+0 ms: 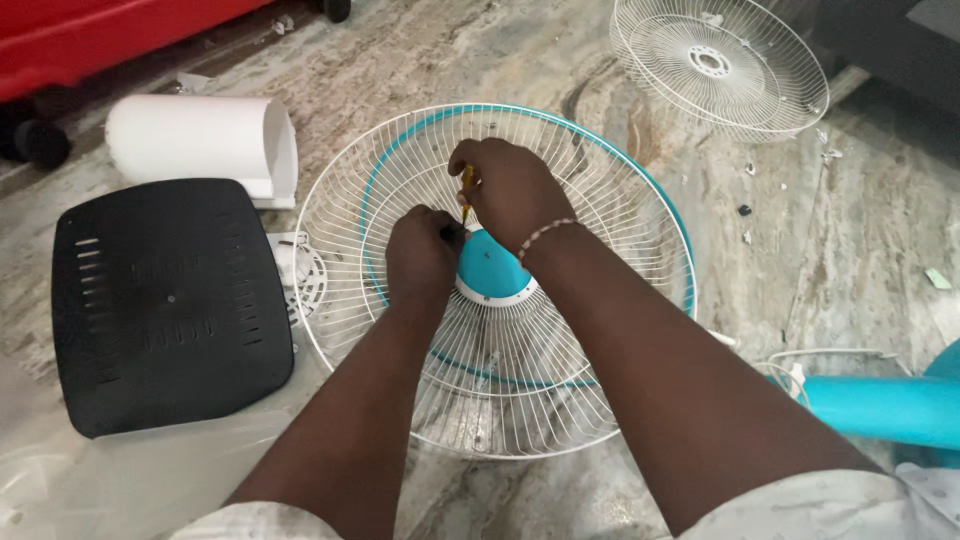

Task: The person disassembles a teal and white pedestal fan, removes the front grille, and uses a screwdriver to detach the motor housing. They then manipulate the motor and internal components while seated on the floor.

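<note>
Marble floor (450, 60) with grey and brown streaks lies under everything, and we sit on it with our work right in front of us. Our white wire fan guard (600, 380) lies flat on the floor, with a teal ring around it and a teal hub (492, 268) in the middle. Our right hand (510, 190) is closed around a small screwdriver with a yellow handle (466, 185), and its tip points down at the hub. Our left hand (422, 255) is pinched tight on something small and dark at the hub's left edge; we cannot tell what it is.

We think the job is about halfway. A second white guard (720, 65) lies far to the right, well apart, so the fan is still in pieces. A teal fan part (880, 408) with a white cord waits on the near right. A black slotted panel (165, 300) and a white roll (200, 145) lie to the left.
</note>
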